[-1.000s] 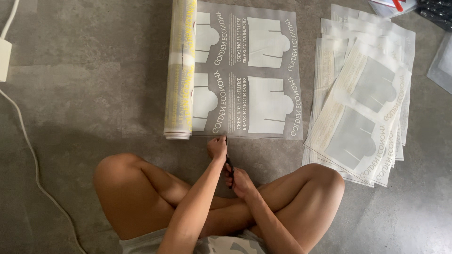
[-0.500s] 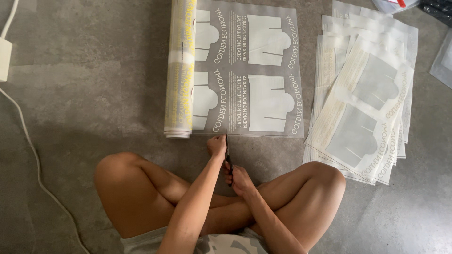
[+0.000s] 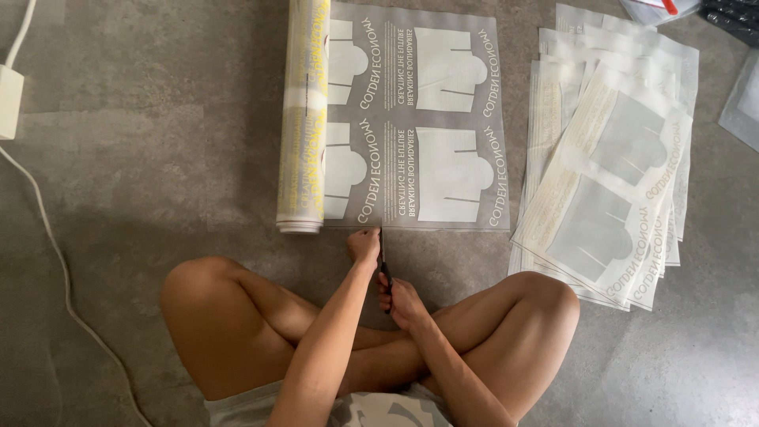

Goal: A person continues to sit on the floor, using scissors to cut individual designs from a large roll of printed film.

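Observation:
I sit cross-legged on a grey floor. Ahead lies a roll of clear printed film [image 3: 303, 119], partly unrolled to the right into a flat sheet [image 3: 427, 119] with white shirt shapes and lettering. My left hand [image 3: 364, 245] pinches the sheet's near edge. My right hand [image 3: 403, 302] grips dark scissors [image 3: 384, 257] whose blades point at that edge, just right of the left hand.
A fanned stack of cut printed sheets [image 3: 609, 174] lies to the right, near my right knee [image 3: 545, 296]. A white cable [image 3: 47, 237] and white adapter block [image 3: 9, 101] run along the left. More sheets and dark objects sit at the top right corner [image 3: 731, 16].
Both hands stay at the sheet's near edge; the scissors have shifted slightly up toward the sheet. The roll and stack have not moved.

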